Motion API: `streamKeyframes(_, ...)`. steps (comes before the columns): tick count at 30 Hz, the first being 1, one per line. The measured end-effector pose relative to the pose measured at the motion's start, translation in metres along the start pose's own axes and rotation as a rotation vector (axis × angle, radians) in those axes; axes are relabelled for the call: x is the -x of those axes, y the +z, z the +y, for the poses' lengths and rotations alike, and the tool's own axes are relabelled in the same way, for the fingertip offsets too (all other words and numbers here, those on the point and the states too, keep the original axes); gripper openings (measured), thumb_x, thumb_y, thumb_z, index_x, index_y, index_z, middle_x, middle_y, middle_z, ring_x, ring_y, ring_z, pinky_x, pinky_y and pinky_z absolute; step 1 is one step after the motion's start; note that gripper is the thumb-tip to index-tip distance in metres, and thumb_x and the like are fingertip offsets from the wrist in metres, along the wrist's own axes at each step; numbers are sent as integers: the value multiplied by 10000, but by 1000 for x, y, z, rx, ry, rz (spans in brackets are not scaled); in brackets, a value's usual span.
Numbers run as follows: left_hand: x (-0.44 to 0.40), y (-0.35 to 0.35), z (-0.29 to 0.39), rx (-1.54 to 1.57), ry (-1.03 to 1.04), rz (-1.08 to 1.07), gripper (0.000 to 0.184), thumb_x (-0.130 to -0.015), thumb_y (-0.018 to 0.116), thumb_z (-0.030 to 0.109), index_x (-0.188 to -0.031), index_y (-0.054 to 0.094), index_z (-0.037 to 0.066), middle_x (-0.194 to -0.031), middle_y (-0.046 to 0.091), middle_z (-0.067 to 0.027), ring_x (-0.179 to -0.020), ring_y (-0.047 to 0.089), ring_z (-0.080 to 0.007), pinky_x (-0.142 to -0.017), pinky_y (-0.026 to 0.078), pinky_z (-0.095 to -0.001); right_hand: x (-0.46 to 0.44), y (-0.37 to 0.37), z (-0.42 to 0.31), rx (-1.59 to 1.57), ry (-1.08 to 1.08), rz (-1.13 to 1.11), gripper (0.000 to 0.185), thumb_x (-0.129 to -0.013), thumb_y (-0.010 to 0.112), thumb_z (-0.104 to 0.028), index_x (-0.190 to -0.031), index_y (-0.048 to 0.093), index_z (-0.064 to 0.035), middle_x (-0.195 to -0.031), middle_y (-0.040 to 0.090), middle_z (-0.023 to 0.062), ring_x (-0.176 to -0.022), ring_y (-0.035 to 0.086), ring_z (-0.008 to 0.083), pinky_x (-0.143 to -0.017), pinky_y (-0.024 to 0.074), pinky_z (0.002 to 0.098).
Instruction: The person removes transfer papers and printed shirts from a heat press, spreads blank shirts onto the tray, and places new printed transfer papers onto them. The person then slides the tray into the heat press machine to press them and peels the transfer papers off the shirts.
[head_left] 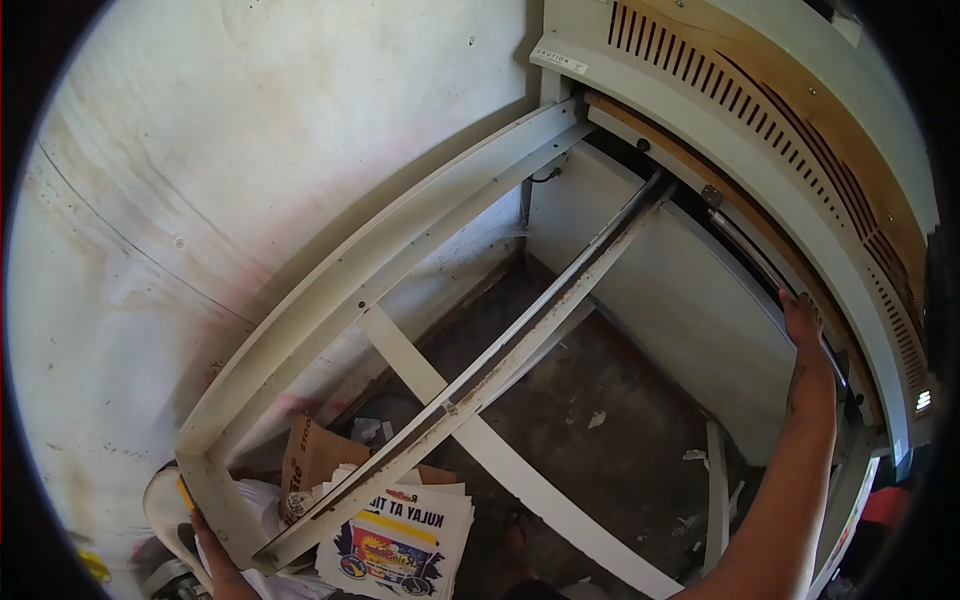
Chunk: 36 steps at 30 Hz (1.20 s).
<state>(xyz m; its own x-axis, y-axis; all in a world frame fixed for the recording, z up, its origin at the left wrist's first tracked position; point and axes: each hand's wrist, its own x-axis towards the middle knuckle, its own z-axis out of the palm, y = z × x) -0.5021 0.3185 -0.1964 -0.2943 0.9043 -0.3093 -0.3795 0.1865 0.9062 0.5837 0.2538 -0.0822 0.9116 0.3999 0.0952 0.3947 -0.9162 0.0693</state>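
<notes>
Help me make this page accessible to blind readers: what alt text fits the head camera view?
Two bare hands at a pale metal frame with crossing bars: the left hand at its lower-left corner, the right hand beside a metal rod near a vented panel. Printed papers lie low in the view; a stained wall stands behind.

The frame point(330, 270) before me is off-white with brown rust marks; the slotted panel point(720, 80) is pale grey-green; the carton point(310, 452) is brown with dark lettering.
</notes>
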Motion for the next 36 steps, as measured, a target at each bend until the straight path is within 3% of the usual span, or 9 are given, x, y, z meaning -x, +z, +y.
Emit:
streamKeyframes(8,-9,-1,-9,-9,76,108,511,-912,466,557,-1189,530,133,-1004,594,-31,-881,574,-197,-777,483,-356,-8,-6,-1,57,-31,-81,814,-881,287,-706,-1350,409,-51,-1380,421,200,-1299,372,366,-1048,281,536)
streamKeyframes(14,-11,30,16,-202,100,190,478,-897,485,548,-1127,530,131,-914,555,-26,-797,550,-179,-709,472,-337,7,41,-71,52,323,269,751,-886,494,-568,-1442,298,-102,-1471,274,162,-1365,222,378,-1056,276,558)
streamKeyframes(16,-15,41,19,-299,84,273,468,-892,491,545,-1107,530,131,-885,542,-24,-769,542,-173,-686,469,-331,72,44,-135,-209,-159,285,677,-871,618,-369,-1419,327,-98,-1455,297,156,-1323,300,363,-1051,312,508)
streamKeyframes(20,-8,77,8,-327,15,365,449,-883,503,539,-1066,530,130,-825,515,-20,-714,526,-161,-640,462,-318,246,2,-181,-686,-1046,139,504,-865,648,-218,-1302,468,-44,-1294,493,161,-1186,472,313,-997,376,417)
streamKeyframes(23,26,120,0,-259,-35,329,608,-871,433,669,-1254,403,197,-1108,457,5,-977,463,-177,-845,408,-361,350,-17,-161,-966,-946,-456,333,-871,644,-170,-1155,575,-12,-1054,620,104,-1008,569,213,-889,435,336)
streamKeyframes(25,44,78,-35,-382,180,307,495,-945,495,449,-1258,422,73,-1095,508,-51,-1004,486,-223,-894,401,-336,439,-8,-136,-966,-759,-720,277,-874,645,-176,-1086,608,-1,-993,632,77,-936,584,172,-831,458,308)
streamKeyframes(27,84,34,-59,-918,324,162,428,-947,515,348,-1216,460,19,-1075,575,-144,-1008,547,-285,-898,423,-342,512,21,-97,-883,-659,-818,245,-883,639,-196,-1041,621,-9,-912,623,44,-840,574,130,-753,465,274)
streamKeyframes(32,208,-87,-96,-1086,-262,-238,403,-896,587,305,-1160,550,3,-1052,651,-192,-1030,611,-329,-893,464,-387,682,63,8,-762,-489,-1117,193,-880,625,-178,-1006,630,-32,-802,630,24,-700,555,80,-616,450,232)
streamKeyframes(36,261,-139,-90,-1080,-431,-369,411,-867,609,331,-1130,585,17,-1041,654,-181,-1011,617,-319,-885,470,-389,762,45,-6,-586,-870,-1165,219,-874,634,-187,-1027,628,-31,-798,634,26,-694,564,80,-606,456,233)
